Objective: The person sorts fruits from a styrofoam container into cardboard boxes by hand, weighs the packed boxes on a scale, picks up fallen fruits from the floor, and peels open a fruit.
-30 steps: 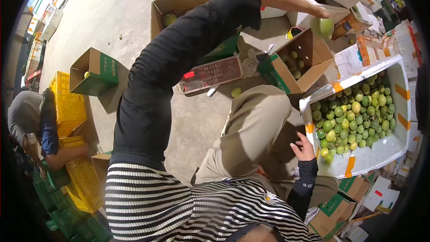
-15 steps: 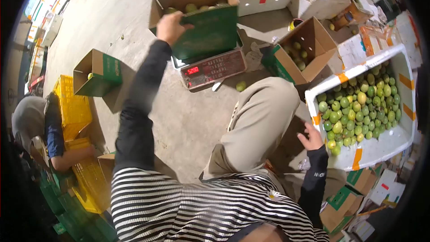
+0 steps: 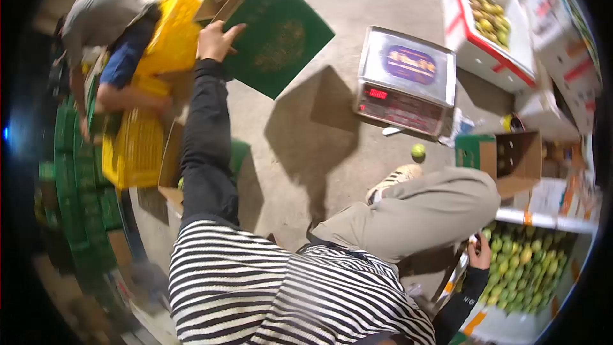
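My left hand (image 3: 217,41) is closed on the upper edge of a green cardboard box (image 3: 281,38), which hangs tilted above the floor at the upper left. Its contents are hidden from this side. A digital scale (image 3: 408,67) with a bare metal plate and a lit red display stands on the floor to the right of the box. At the lower right, my right hand (image 3: 479,254) has its fingers curled at the rim of a white foam box (image 3: 498,326). Many green and yellowish round fruits (image 3: 523,265) lie inside that foam box.
Another person (image 3: 121,83) bends over yellow crates (image 3: 137,150) at the left, beside stacked green boxes (image 3: 76,185). One green fruit (image 3: 417,151) lies near my shoe (image 3: 396,179). An open cardboard box (image 3: 520,156) and a red-taped foam box of fruit (image 3: 456,19) stand right.
The green box has left the scale and moved left in my left hand, baring the plate. My view has swung left. My right hand's fingers went from spread to curled at the foam box's rim.
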Demonstrator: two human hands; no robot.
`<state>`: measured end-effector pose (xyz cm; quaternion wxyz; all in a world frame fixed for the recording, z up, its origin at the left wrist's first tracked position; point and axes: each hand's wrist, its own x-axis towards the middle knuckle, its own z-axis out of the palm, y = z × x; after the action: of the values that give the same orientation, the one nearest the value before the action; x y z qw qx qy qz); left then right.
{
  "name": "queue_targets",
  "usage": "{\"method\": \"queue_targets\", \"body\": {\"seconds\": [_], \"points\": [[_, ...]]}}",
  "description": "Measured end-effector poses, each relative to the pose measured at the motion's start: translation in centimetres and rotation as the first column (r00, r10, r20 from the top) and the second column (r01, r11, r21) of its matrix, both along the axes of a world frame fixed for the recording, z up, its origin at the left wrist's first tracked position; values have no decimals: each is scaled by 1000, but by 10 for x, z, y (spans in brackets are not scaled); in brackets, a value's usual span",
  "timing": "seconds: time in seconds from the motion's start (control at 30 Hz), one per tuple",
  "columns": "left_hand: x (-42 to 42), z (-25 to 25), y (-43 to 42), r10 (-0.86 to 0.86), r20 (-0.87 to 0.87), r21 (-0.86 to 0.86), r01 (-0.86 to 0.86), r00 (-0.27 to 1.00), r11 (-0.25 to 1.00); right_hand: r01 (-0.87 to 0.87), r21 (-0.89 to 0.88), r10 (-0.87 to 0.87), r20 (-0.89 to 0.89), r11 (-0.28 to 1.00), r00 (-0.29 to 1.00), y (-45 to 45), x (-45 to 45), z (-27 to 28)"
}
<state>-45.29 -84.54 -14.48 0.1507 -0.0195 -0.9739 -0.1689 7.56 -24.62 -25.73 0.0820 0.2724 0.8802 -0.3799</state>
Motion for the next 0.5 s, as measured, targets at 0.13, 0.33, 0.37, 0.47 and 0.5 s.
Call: {"method": "queue_targets", "body": {"seconds": [0.13, 0.33, 0.37, 0.47, 0.5], "points": [[42, -104, -81, 341, -23, -320, -330, 940, 888, -108, 50, 106, 51, 993, 993, 9, -19, -11], [104, -146, -164, 313, 253, -52, -310, 916, 949, -42, -94, 52, 109, 995, 993, 36, -18, -62], [109, -145, -164, 306, 150, -136, -287, 940, 948, -16, -142, 35, 136, 990, 990, 37, -15, -68], [123, -140, -125, 196, -138, -45, -204, 971, 978, -149, 133, 159, -67, 980, 985, -8, -14, -37], [132, -137, -99, 146, -118, 4, -146, 982, 989, -32, 106, 36, -33, 994, 999, -22, -12, -30]]}}
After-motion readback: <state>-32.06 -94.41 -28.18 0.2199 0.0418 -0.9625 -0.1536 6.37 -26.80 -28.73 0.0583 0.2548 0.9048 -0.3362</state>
